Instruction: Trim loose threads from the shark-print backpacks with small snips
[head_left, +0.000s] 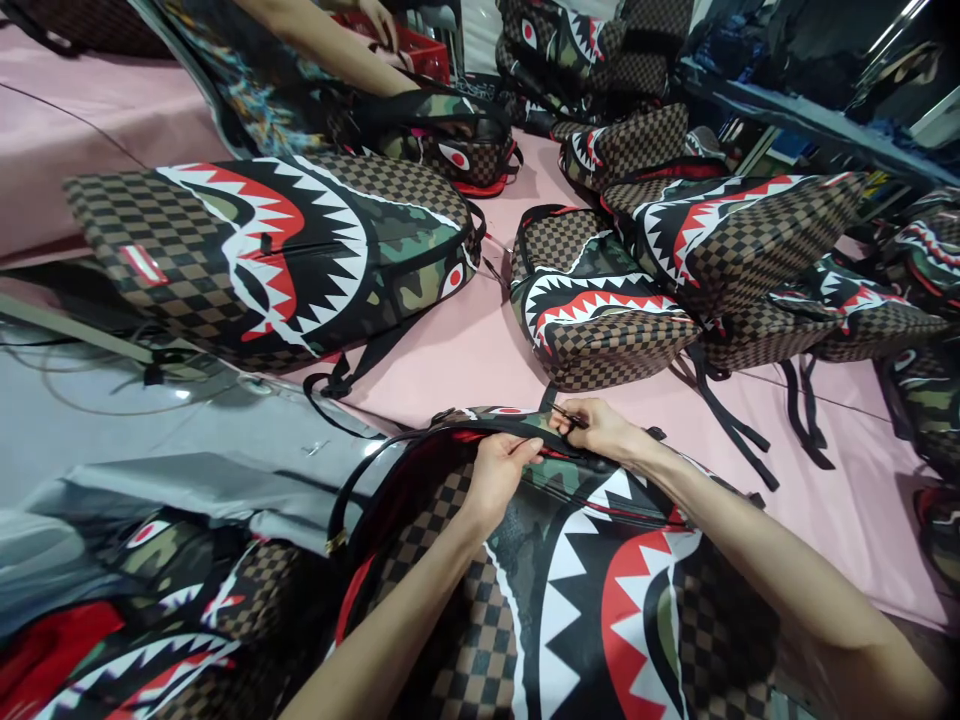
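single view, head-worn, facing forward and down. left hand (pixel 501 474) and right hand (pixel 600 428) sit close, just below mid-frame, at the nearest backpack (pixel 574 610); pink worktop (pixel 465 345) recedes beyond toward the top edge.

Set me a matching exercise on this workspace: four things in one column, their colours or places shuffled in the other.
1. Left hand
2. Right hand
3. Crate
4. Table covering

A. Pink
B. Holding a small dark tool
C. Red
D. At the edge of the near backpack, no tool showing

Pairs: 1-D, 2-B, 3-C, 4-A
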